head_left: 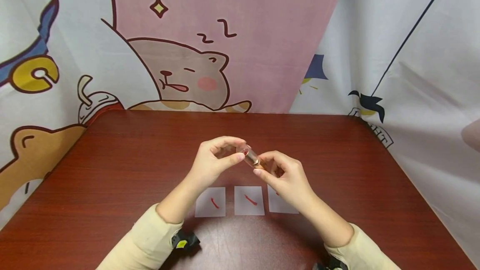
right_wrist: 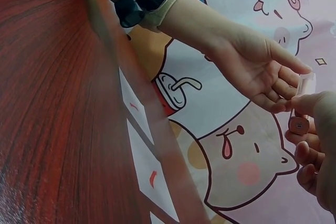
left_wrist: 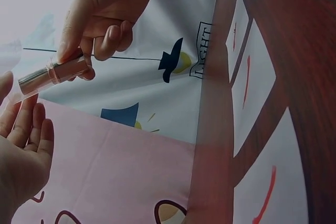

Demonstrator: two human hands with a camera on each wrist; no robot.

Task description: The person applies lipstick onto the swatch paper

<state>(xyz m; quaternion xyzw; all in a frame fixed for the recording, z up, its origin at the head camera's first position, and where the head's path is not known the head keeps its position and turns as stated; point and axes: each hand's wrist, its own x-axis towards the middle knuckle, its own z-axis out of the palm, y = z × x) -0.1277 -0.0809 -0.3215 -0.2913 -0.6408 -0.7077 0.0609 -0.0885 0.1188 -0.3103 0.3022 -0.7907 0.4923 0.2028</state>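
Both hands hold a small lipstick (head_left: 252, 158) above the table, tilted, with a shiny rose-gold body and a clear cap. At its upper end, my left hand (head_left: 208, 161) pinches the clear cap between thumb and fingers. My right hand (head_left: 286, 176) grips the lower end, the base, as the left wrist view shows with the metallic tube (left_wrist: 55, 75) between the two hands. In the right wrist view the flat bottom of the base (right_wrist: 299, 125) faces the camera. A bit of red shows through the cap near the left fingertips.
Three white paper slips with red strokes lie in a row on the dark red-brown table (head_left: 150, 157): a left slip (head_left: 204, 207), a middle slip (head_left: 243, 209) and a right slip (head_left: 283, 207) partly behind the right hand. A cartoon-printed curtain (head_left: 262, 32) hangs beyond the table's far edge.
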